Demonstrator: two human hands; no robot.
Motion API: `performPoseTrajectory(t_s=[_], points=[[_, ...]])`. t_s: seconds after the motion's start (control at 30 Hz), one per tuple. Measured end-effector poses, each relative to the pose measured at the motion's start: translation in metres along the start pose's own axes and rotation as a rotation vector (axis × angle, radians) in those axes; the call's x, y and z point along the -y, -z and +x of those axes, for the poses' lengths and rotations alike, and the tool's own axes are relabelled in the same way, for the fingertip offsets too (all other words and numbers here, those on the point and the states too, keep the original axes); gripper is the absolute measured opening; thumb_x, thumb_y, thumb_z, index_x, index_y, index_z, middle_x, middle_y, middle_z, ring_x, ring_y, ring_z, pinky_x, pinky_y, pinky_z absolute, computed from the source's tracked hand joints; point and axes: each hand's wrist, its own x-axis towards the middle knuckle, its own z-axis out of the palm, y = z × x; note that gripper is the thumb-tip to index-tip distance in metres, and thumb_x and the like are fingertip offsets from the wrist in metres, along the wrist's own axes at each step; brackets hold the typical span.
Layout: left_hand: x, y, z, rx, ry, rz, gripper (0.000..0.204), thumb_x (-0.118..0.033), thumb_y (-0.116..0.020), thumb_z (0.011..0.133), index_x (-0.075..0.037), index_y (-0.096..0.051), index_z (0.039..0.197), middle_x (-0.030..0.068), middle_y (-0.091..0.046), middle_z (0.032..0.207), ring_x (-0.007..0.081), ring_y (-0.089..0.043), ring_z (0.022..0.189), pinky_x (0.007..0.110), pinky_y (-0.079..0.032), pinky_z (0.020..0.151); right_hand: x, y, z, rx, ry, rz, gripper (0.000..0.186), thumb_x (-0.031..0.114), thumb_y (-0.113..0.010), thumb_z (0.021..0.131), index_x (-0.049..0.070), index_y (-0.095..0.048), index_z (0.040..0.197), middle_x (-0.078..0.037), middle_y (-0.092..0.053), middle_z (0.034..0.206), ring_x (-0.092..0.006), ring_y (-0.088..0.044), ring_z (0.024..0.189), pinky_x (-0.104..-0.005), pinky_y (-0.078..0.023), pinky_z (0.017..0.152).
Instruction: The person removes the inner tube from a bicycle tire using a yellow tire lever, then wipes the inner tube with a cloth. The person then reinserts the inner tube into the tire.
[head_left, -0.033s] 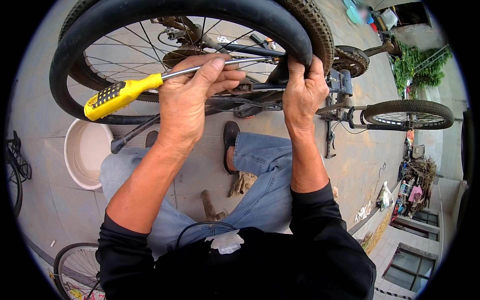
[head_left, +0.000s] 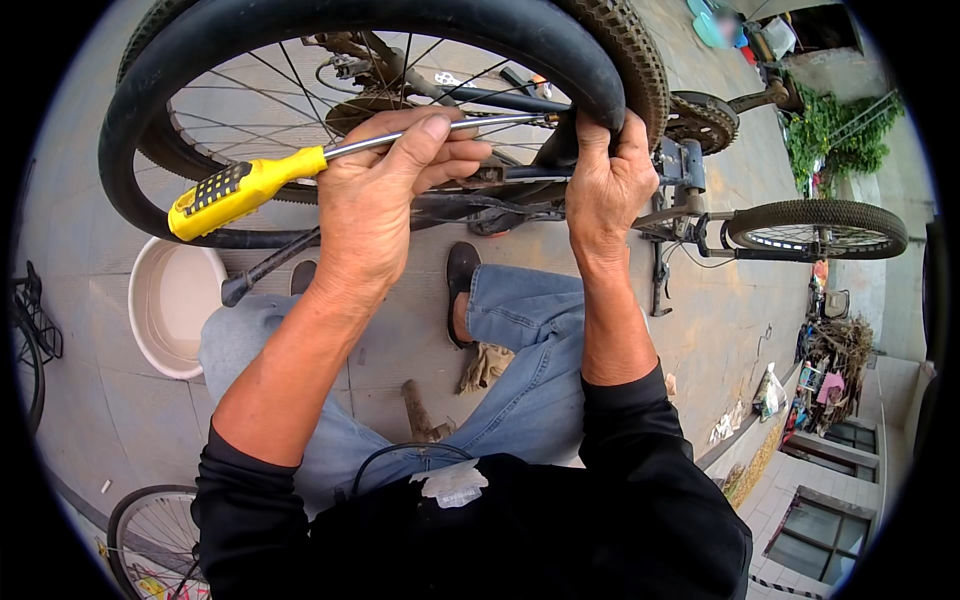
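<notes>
My left hand (head_left: 385, 180) is closed around the steel shaft of a screwdriver (head_left: 225, 195), the thumb pressing on the shaft from above. Its yellow handle with black grip patches points left. The shaft runs right, ending at a small brass-coloured bit close to my right hand (head_left: 610, 185). With thumb and fingers, that hand pinches the lower right part of a plump black inner tube (head_left: 330, 28). The tube hangs in a big loop beside a spoked bicycle wheel with a knobby tyre (head_left: 640, 65). What lies under the right fingertips is hidden.
The bicycle lies with its other wheel (head_left: 820, 228) at the right. A pale basin (head_left: 150, 330) stands on the paved floor at left, beside my knee. Between my legs lie a rusty metal piece (head_left: 420, 410) and a tan rag (head_left: 487, 368). Another bicycle wheel (head_left: 150, 530) is at lower left.
</notes>
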Motion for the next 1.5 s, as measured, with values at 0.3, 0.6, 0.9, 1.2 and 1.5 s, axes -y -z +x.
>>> performPoseTrajectory(t_s=[0.3,0.6,0.9,1.2,1.5], points=[[-0.0005,-0.0012,-0.0014,0.009,-0.007,0.021,0.024,-0.016,-0.061,0.098,0.005,-0.064,0.110,0.0191,-0.071,0.099,0.0266,-0.072,0.092,0.033,-0.061,0.082,0.0045,0.0030,-0.0006,0.025,-0.033,-0.007,0.031,0.032,-0.068,0.096,0.005,-0.064,0.110,-0.011,-0.066,0.073,-0.0159,-0.060,0.065,-0.0315,-0.050,0.063],[-0.0007,-0.0003,-0.0017,0.002,-0.010,0.045,0.024,-0.016,-0.061,0.098,0.004,-0.064,0.110,0.0192,-0.071,0.099,0.0267,-0.072,0.092,0.034,-0.061,0.082,0.0006,0.0019,-0.0011,0.015,0.006,-0.002,0.031,0.032,-0.067,0.096,0.004,-0.064,0.110,-0.009,-0.066,0.074,-0.0154,-0.061,0.065,-0.0309,-0.050,0.062],[-0.0005,0.0003,-0.0008,0.001,-0.007,0.035,0.024,-0.016,-0.062,0.098,0.004,-0.064,0.110,0.0193,-0.071,0.099,0.0267,-0.072,0.091,0.033,-0.061,0.081,0.0031,0.0020,-0.0008,0.027,-0.009,-0.009,0.032,0.032,-0.067,0.096,0.004,-0.064,0.111,-0.011,-0.067,0.076,-0.0171,-0.063,0.069,-0.0315,-0.051,0.065],[0.0019,-0.0013,-0.0016,-0.010,-0.006,0.026,0.024,-0.015,-0.061,0.098,0.005,-0.064,0.110,0.0195,-0.071,0.098,0.0266,-0.072,0.091,0.033,-0.061,0.081,0.0029,0.0024,-0.0010,0.037,-0.017,-0.034,0.033,0.034,-0.067,0.096,0.004,-0.064,0.111,-0.013,-0.069,0.079,-0.0202,-0.066,0.070,-0.0338,-0.051,0.066],[0.0037,-0.0026,-0.0022,-0.014,-0.007,0.021,0.023,-0.015,-0.061,0.098,0.004,-0.064,0.110,0.0195,-0.071,0.098,0.0267,-0.072,0.092,0.034,-0.062,0.082,0.0027,0.0015,-0.0008,0.024,0.018,-0.038,0.032,0.033,-0.065,0.097,0.004,-0.064,0.110,-0.012,-0.069,0.078,-0.0207,-0.066,0.069,-0.0340,-0.052,0.064]])
